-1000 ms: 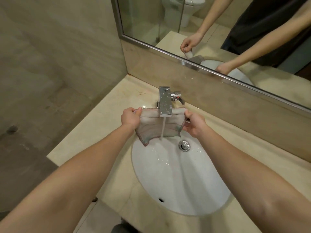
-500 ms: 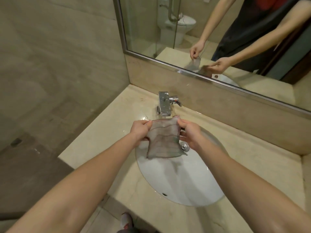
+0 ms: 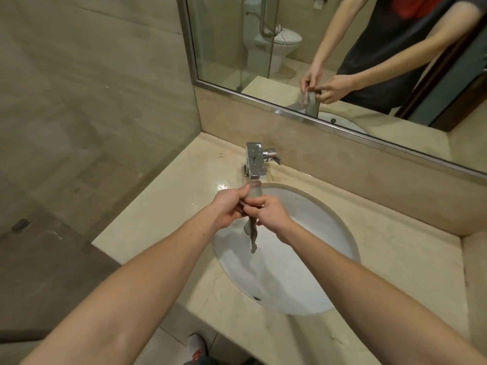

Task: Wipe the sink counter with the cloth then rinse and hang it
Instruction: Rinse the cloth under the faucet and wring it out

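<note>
A wet grey cloth (image 3: 251, 233) with reddish stripes is bunched into a narrow twisted strip and hangs down over the white oval sink basin (image 3: 303, 272). My left hand (image 3: 228, 206) and my right hand (image 3: 268, 213) are close together, both closed around the cloth's upper part. The cloth's top end sticks up just below the chrome tap (image 3: 255, 160). No water stream shows at the tap. The beige marble counter (image 3: 168, 206) surrounds the basin, with wet spots near the tap.
A large mirror (image 3: 342, 61) runs along the back wall and reflects the person's arms, the cloth and a toilet. A tiled wall rises on the left. The counter's front edge drops to the floor, where a shoe (image 3: 196, 349) shows.
The cloth was spread flat under running water, then held wide in front of the tap. It is now gathered into a narrow strip, my hands have come together, and the water has stopped.
</note>
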